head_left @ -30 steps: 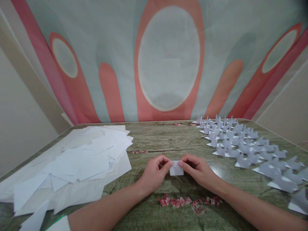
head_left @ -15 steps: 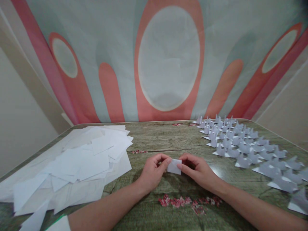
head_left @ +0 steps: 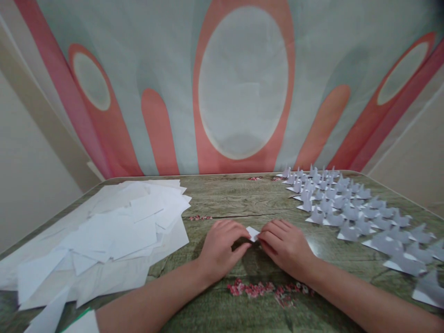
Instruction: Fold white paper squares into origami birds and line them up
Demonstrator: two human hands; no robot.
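A small folded piece of white paper (head_left: 253, 232) is pinched between my two hands over the middle of the table. My left hand (head_left: 224, 249) grips its left side with thumb and fingertips. On the other side, my right hand (head_left: 286, 247) holds it with curled fingers. Only the upper part of the paper shows; the fingers cover the rest. Both hands are close together, just above the printed pink blossoms on the tabletop.
To the left lies a spread heap of loose white paper sheets (head_left: 135, 233). Several rows of folded white paper birds (head_left: 350, 210) stand along the right side of the wood-patterned table (head_left: 229, 199). A printed backdrop (head_left: 243, 83) hangs behind the far edge.
The folded paper has been turned and tilted, so less of it shows. My fingers have curled further around it and my right hand has rolled over.
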